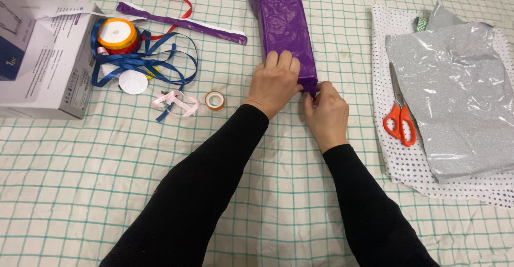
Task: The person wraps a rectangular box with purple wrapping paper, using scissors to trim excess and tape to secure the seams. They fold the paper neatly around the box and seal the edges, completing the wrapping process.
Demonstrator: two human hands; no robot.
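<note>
Head view looks straight down at your two hands on a purple wrapped parcel (282, 26), a long box shape lying near the middle of the checked cloth (80, 192), its far end towards 12 o'clock and its near end at your fingers.

Your left hand (274, 82) lies flat over the near end of the parcel, fingers bent over the top and pressing the paper down; it is a pressing grip rather than a closed one. Your right hand (327, 114) sits just at 4 o'clock of it, thumb and fingertips pinched on the purple paper at the near right corner.

To fold this end well, I judge you should keep the left palm firm so the paper stays taut along the top, and draw the pinched corner flat against the end face before creasing, so no slack bunches up. The tape roll (214, 100) lies close at 9 o'clock of your left hand, within easy reach.

Further towards 9 o'clock lie a pink ribbon (176, 102), a tangle of blue ribbon (144, 61) and an orange-rimmed ribbon spool (116, 33). At 3 o'clock, orange-handled scissors (399, 118) rest on dotted paper (407, 165) beside a silver sheet (455, 106).

Your hands cover the near end face of the parcel, so I cannot tell how the flaps lie there. The grey box (48, 69) at 10 o'clock is cut off by the frame edge.
</note>
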